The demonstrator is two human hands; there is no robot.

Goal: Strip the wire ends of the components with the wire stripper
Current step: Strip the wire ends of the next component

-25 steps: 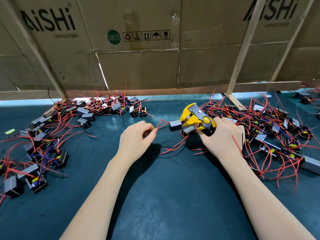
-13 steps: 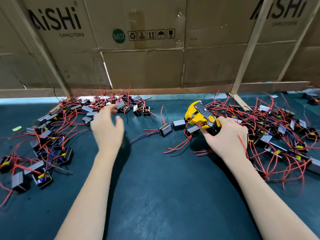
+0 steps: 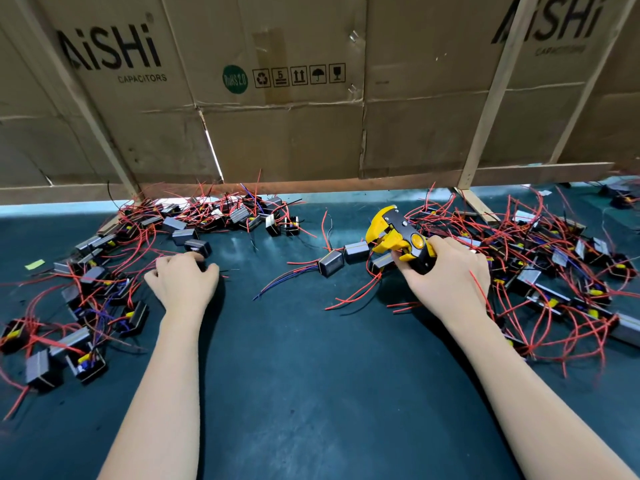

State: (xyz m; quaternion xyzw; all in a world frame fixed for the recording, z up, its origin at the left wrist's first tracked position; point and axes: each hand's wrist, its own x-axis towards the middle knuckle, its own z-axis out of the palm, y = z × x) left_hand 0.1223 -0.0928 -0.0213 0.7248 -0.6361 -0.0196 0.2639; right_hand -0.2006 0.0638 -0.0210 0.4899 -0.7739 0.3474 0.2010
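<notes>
Left fingers (image 3: 204,263) curled — grasp unclear

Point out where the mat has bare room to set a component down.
The widest bare patch of mat lies between the forearms, toward the near edge. A smaller gap sits between the left hand and the loose components at centre. The left pile and right pile are crowded with red wires.

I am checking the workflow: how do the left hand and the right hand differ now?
The left hand reaches palm down to a component at the left pile; the right hand holds the wire stripper. The left hand's grip is unclear; the right hand's is closed. Both are bare and over the dark mat.
</notes>
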